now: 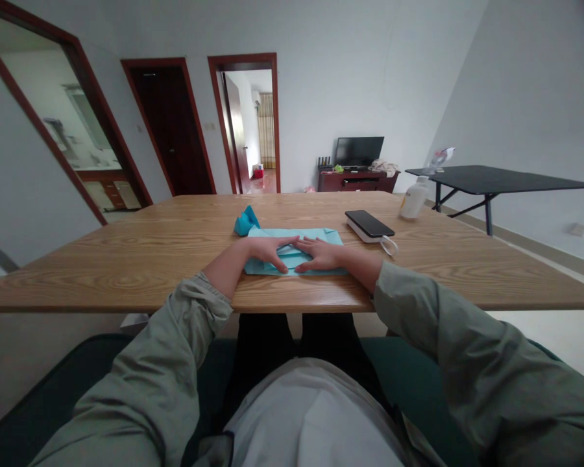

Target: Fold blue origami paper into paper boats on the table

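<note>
On the wooden table (126, 259) before me lies a light blue folded sheet (327, 235), paper or thin cloth, with creases running across it. My left hand (268, 250) rests on its left half, thumb and fingers spread. From the other side my right hand (321, 253) lies flat on the sheet, also spread. The fingertips of both hands meet or nearly meet at the middle, and they cover part of the sheet. Just behind its left corner sits a darker blue folded paper piece (246, 222), peaked at the top.
To the right, a phone (369, 224) lies on a white box-like item with a white loop (389, 246). A whitish bottle (414, 198) stands near the table's right edge. Beyond are a black table (496, 178), a television (359, 152) on a cabinet, and doorways.
</note>
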A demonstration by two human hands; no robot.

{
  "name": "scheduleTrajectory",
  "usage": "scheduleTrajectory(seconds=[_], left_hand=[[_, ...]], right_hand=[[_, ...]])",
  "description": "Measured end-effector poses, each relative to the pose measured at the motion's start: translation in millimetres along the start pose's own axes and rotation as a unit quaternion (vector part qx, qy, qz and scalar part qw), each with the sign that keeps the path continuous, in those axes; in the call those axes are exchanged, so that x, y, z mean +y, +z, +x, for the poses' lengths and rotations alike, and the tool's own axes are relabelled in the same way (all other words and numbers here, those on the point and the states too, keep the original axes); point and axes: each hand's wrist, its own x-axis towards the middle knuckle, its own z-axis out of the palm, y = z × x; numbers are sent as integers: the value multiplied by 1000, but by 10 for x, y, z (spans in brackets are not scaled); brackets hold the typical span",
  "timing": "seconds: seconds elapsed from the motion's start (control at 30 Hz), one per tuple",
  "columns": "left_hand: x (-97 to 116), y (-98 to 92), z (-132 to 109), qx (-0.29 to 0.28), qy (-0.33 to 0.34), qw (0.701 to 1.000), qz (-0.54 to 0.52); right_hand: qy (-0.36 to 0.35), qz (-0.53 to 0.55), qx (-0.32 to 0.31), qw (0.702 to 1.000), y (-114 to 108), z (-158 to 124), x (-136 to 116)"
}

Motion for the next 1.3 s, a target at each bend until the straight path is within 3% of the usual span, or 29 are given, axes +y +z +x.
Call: scheduleTrajectory(seconds=[0.37,0.63,0.97,1.17,1.3], left_hand=[[-140,-13,16,58,25,993,-96],[-242,5,58,151,-8,986,-74],[-210,27,99,144,-38,989,-13],[-215,19,72,128,-53,990,1],[-211,16,48,119,-63,991,2]], right_hand=[[-33,28,75,996,-46,-30,101],[62,21,112,992,-153,-77,56],[57,-18,131,990,-173,-86,33],[21,52,123,991,-190,-85,226],[64,60,83,993,-218,-109,335]])
